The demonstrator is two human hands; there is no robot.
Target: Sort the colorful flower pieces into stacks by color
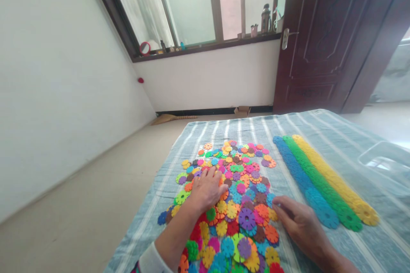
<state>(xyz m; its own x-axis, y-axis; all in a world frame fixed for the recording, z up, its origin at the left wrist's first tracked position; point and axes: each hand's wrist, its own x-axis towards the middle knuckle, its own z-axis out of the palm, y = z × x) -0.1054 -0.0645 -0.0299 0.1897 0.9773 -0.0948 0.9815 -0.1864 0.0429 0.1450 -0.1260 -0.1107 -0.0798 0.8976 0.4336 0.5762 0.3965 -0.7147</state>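
Observation:
A heap of notched plastic discs (247,218) in many colours spreads over the striped cloth. On the middle of this heap rests my left hand (208,188), palm down, its fingers stretched out and touching the discs. My right hand (296,219) is at the heap's right edge, thumb and forefinger curled together in a pinch. A blue disc (270,199) lies right at its fingertips; whether the fingers grip it or something else is hidden. Three long overlapping rows of discs run to the right: a blue row (297,175), a green row (320,175) and a yellow row (333,175).
A clear plastic box (389,162) stands at the right of the cloth-covered surface (250,128). Beyond are a dark red door (315,42) and a window sill with a thermos (265,19). A broom (165,118) and a cardboard box (242,111) lie on the floor by the wall.

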